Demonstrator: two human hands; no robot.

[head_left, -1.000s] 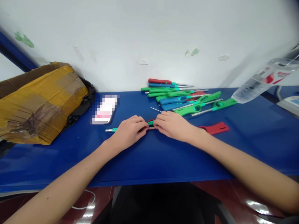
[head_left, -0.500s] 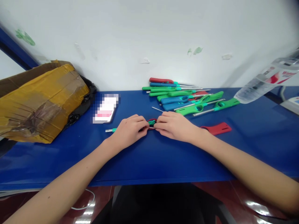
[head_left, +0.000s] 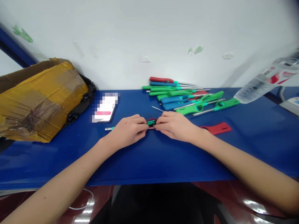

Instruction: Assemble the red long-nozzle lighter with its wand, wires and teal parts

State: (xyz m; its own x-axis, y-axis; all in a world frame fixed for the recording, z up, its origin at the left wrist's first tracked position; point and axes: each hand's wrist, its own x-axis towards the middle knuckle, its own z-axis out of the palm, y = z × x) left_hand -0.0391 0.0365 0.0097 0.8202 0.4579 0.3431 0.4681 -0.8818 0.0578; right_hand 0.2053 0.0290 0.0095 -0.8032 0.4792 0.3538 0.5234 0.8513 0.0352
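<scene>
Left grip [head_left: 127, 132] and right grip [head_left: 175, 127] stay on the green utility lighter [head_left: 151, 123].

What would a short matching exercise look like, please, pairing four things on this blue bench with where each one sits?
Things:
1. Long-nosed lighter
2. Pile of lighters
3. Red plastic piece
4. Smartphone

Places:
A. To the right of the right hand
B. Beside the tape-wrapped cardboard box
C. Heaped at the back, by the wall
D. Held between the left hand and the right hand

Right pairs: 1-D, 2-C, 3-A, 4-B.
</scene>
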